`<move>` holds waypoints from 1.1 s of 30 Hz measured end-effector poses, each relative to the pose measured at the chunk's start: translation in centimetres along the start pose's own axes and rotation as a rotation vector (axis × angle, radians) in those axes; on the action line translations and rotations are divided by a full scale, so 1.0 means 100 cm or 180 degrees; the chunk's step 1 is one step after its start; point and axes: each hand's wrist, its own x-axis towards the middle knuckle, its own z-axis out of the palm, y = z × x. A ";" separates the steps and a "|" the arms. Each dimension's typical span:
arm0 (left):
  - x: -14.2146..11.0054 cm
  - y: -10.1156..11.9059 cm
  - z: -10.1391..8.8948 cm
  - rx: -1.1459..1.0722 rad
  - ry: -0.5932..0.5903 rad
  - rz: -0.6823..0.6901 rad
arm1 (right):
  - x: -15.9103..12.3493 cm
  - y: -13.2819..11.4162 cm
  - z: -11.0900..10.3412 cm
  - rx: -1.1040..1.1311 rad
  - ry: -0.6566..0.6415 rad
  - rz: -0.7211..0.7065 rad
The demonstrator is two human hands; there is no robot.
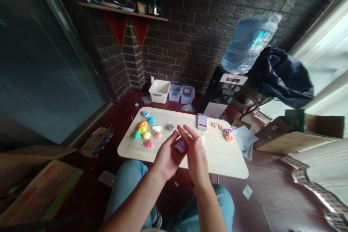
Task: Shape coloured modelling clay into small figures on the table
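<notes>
A lump of purple modelling clay (181,146) rests in my left hand (166,158), whose fingers curl up around it. My right hand (197,154) leans over from the other side with its fingers stretched out, touching or nearly touching the left fingers. Whether its palm presses on the clay is hidden. Both hands are above the front of a pale table (225,165). Just beyond them lies a grey clay lump (170,127). Further left are several coloured lumps, among them pink (149,143), yellow (142,129), green (137,135) and blue (145,114).
A phone (202,121) lies at the table's back edge. Shaped orange clay (228,135) and smaller pieces (214,125) sit on the right. Behind the table stand a white bin (159,91), clear boxes (187,95) and a water dispenser (224,87). Cardboard boxes (301,132) flank it.
</notes>
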 end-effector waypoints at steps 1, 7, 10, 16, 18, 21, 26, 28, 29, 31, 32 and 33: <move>0.002 -0.001 0.000 -0.0024 -0.0002 0.0060 | 0.002 0.000 -0.003 0.0243 0.0012 0.0093; -0.004 -0.013 -0.002 0.0191 -0.0206 0.0115 | 0.012 -0.001 0.000 -0.0712 0.0313 -0.0321; -0.010 -0.015 -0.004 0.0320 -0.0418 0.0179 | 0.011 0.003 0.007 -0.1384 -0.0021 -0.0370; -0.005 0.002 0.002 0.0251 -0.0569 0.0517 | -0.002 0.002 0.018 -0.1821 -0.0523 -0.0589; -0.003 0.007 0.009 0.0251 -0.0649 0.0593 | -0.003 -0.003 0.023 -0.1934 -0.0554 -0.0758; -0.001 0.005 0.018 0.0373 -0.0969 0.0678 | 0.002 -0.012 0.029 -0.2160 -0.0431 -0.1037; -0.006 -0.011 0.025 0.0611 -0.1242 0.0815 | 0.023 -0.025 0.030 -0.2093 0.0108 -0.1234; -0.011 -0.015 0.025 0.0824 -0.1303 0.0910 | 0.028 -0.028 0.029 -0.1925 0.0227 -0.1131; -0.013 -0.016 0.025 0.0971 -0.1338 0.0983 | 0.030 -0.029 0.028 -0.1801 0.0273 -0.1051; -0.018 -0.018 0.024 0.1268 -0.1388 0.1139 | 0.032 -0.031 0.028 -0.1512 0.0356 -0.0843; -0.019 -0.019 0.022 0.1411 -0.1396 0.1214 | 0.033 -0.032 0.028 -0.1376 0.0404 -0.0732; -0.021 -0.021 0.020 0.1547 -0.1391 0.1291 | 0.034 -0.033 0.027 -0.1260 0.0455 -0.0629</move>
